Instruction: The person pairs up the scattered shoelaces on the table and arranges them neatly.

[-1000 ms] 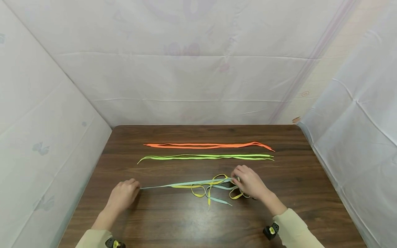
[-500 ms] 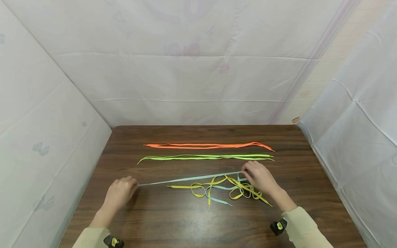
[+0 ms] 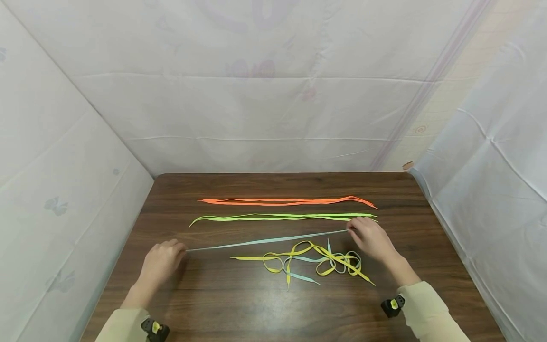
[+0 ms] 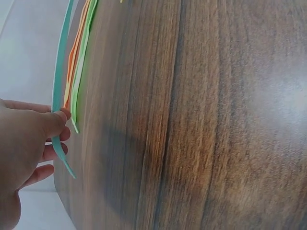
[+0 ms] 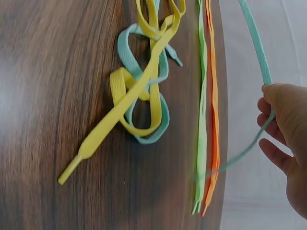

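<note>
A light teal shoelace point(image 3: 269, 241) is stretched between both hands above the table. My left hand point(image 3: 160, 263) pinches it near one end, and in the left wrist view its tip hangs below the thumb and fingers. On the other side my right hand point(image 3: 373, 240) pinches the lace between thumb and index finger; a loose tail trails down from that grip in the right wrist view. In front of the stretched lace lies a loopy tangle of a yellow shoelace point(image 3: 367, 279) and another teal shoelace point(image 3: 305, 277), their strands crossing each other.
Farther back on the dark wooden table point(image 3: 239, 304), green shoelaces point(image 3: 265, 218) lie stretched out side to side. Beyond them are orange shoelaces point(image 3: 278, 202), laid parallel. White cloth walls point(image 3: 273, 95) close in the table's back and sides.
The stretched teal lace has come away from the tangle, rising toward the green laces. My right hand has moved right and away from me; my left hand has shifted slightly left and farther back.
</note>
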A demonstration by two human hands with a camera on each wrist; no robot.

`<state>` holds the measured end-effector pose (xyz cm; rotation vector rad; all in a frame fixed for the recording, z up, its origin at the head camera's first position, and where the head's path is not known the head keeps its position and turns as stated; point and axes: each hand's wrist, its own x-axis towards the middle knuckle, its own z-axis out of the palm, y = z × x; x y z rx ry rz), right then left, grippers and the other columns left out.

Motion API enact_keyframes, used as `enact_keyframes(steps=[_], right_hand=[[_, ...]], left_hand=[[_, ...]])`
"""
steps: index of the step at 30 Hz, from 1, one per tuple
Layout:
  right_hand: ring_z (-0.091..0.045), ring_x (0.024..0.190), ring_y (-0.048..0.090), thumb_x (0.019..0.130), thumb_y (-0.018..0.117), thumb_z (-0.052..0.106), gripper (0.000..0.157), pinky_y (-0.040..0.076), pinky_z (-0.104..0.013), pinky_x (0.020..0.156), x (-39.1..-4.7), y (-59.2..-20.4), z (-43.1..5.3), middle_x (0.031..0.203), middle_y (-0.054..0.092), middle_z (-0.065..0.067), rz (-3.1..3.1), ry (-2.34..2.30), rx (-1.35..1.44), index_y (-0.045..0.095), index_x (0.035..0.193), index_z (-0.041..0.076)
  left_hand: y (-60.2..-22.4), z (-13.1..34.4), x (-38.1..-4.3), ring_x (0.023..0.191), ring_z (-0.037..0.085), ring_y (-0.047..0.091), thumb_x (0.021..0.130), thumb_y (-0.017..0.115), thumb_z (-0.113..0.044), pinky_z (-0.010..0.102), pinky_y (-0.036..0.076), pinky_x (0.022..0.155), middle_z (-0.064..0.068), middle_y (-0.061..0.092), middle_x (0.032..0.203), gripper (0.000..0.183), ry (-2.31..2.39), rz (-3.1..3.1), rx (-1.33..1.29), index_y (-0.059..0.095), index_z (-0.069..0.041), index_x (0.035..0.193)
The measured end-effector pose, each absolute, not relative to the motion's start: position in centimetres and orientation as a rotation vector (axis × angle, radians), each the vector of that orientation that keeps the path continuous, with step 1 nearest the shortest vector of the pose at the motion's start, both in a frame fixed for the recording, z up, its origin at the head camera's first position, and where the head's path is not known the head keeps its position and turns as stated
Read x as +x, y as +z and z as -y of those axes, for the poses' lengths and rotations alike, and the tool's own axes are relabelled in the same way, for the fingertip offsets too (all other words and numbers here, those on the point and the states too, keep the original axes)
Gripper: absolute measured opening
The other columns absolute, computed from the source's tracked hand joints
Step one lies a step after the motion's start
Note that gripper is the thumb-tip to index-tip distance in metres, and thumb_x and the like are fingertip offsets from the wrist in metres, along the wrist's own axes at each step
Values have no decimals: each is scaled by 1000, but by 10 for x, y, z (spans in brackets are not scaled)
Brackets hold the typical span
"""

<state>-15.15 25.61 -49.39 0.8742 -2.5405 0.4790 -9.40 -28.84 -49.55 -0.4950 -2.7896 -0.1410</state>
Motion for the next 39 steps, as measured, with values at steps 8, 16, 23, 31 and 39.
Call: enact_keyframes(steps=[8,16,23,31,39], right_hand=[[-16,71,56,70,69,5,17,44,-33,57,-153,-496,-269,78,58,1,2590,443,820,59,81,11],[-15,69,57,69,69,3,18,45,-32,55,-156,-503,-283,78,59,1,2608,443,769,59,81,12],[-15,67,57,70,68,3,17,45,-33,55,-158,-511,-298,78,59,0,2642,444,725,59,82,12],[-13,63,54,70,68,3,16,43,-32,52,-160,-518,-309,75,57,0,2678,419,677,59,82,11],[-15,60,53,68,68,2,16,41,-31,49,-164,-522,-315,73,56,-1,2670,385,644,60,80,9]], left_hand=[[-494,294,-99,62,23,59,67,71,-6,39,44,57,4,61,72,10,-133,2787,-469,64,-7,74],[-495,296,-106,58,24,57,67,70,-3,40,43,55,3,58,67,9,-149,2773,-475,65,-6,74],[-497,294,-112,62,26,59,70,67,-3,41,44,58,5,61,73,9,-157,2825,-450,65,-6,78],[-501,291,-119,58,25,58,70,67,-2,40,44,53,5,60,70,10,-184,2808,-393,65,-5,79],[-508,291,-130,55,24,58,71,65,-1,39,44,48,7,62,69,7,-240,2742,-374,63,-5,77]])
